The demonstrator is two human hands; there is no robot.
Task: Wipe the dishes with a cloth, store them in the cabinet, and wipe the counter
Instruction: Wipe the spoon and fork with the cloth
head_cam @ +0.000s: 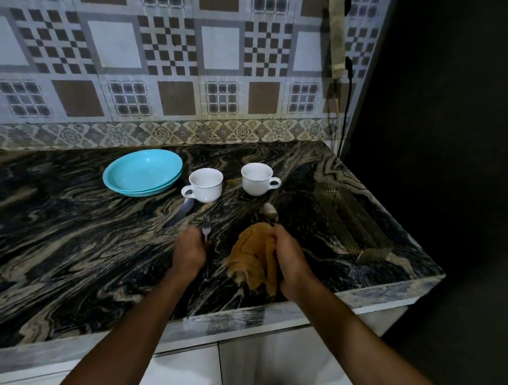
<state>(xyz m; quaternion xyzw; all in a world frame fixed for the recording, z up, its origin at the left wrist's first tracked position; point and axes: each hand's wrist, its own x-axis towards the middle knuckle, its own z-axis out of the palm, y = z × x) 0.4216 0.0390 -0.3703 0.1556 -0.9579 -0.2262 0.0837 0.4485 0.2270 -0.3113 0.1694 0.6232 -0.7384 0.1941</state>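
Here, both white cups (206, 184) empty, two stacked turquoise plates (142, 173) bare

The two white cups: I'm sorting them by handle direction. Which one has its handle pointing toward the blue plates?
The left cup, nearest the blue plates; the other cup's handle points right, away from them.

On my feed I count two turquoise plates (142, 172) stacked together, two white cups (206, 183) (257, 178), one fork (206, 229), one spoon (270, 211), one knife (185, 207) and one brown cloth (256, 258).
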